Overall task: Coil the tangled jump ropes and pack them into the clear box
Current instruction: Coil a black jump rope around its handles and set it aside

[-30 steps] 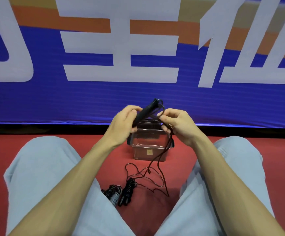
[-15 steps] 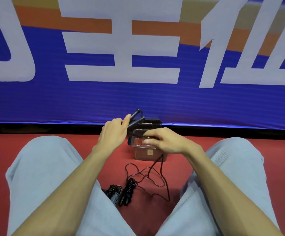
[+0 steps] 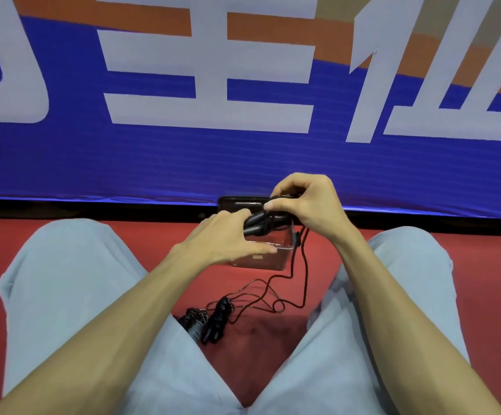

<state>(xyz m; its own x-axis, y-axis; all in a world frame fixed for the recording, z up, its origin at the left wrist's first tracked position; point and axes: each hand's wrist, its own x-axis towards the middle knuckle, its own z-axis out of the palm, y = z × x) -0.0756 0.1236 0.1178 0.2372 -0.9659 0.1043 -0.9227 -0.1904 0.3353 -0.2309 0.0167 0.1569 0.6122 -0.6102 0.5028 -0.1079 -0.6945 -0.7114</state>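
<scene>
Left hand [image 3: 225, 239] grips the black handles [image 3: 255, 225] above the clear box [image 3: 270, 259], which stands at 12 o'clock from the person. Right hand [image 3: 309, 205] pinches the thin cord [image 3: 304, 265], and the slack trails toward 6 o'clock onto the red floor [image 3: 489, 265]. The cord looks light, limp and prone to kinking, so it is best controlled at the rigid handles with each loop pinched. Bundled ropes [image 3: 213, 320] lie at 7 o'clock from the box.

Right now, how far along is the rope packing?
Done: two bundles look wound up on the floor, not yet boxed. In hand: the left hand grips a black rope's handles over the box while the right hand pinches its cord, which trails loose to the floor. Left: finish coiling, then pack all three.
</scene>
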